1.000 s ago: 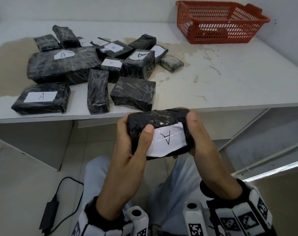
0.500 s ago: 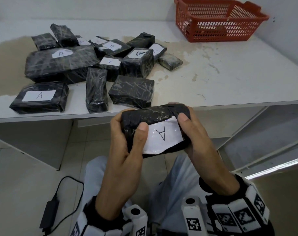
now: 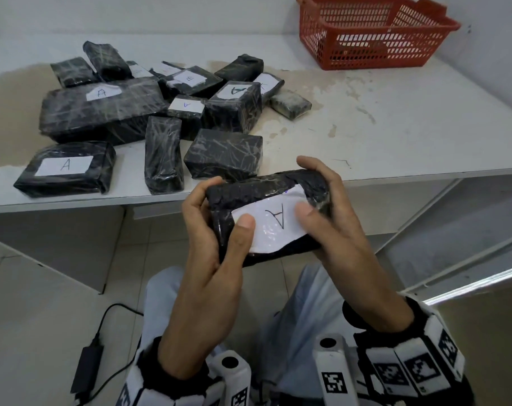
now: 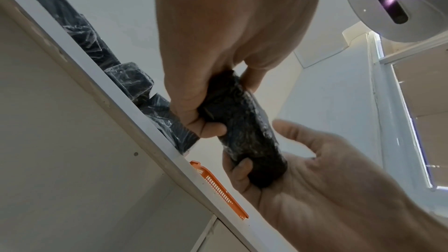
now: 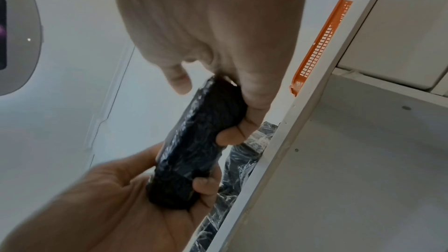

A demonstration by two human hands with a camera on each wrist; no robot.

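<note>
Sliding inward since a second ago, the right hand (image 3: 345, 230) now has its thumb on the white label (image 3: 273, 227) marked A, and the black wrapped parcel (image 3: 266, 190) sits slightly higher, at centre frame over the near edge of the surface (image 3: 395, 127). The left hand (image 3: 207, 259) grips the other end, thumb at the label's edge; both hands' fingers curl beneath. Other parcels (image 3: 224, 153) lie upper left, a red basket (image 3: 371, 33) upper right.

Upper left, on table (image 3: 395, 136): heap of parcels (image 3: 102, 109). Upper right, at table's back: basket (image 3: 366, 54). Centre, before table edge: parcel (image 3: 257, 191) between left hand (image 3: 210, 259) and right hand (image 3: 336, 230). Lower left, on floor (image 3: 29, 317): adapter (image 3: 86, 364).
</note>
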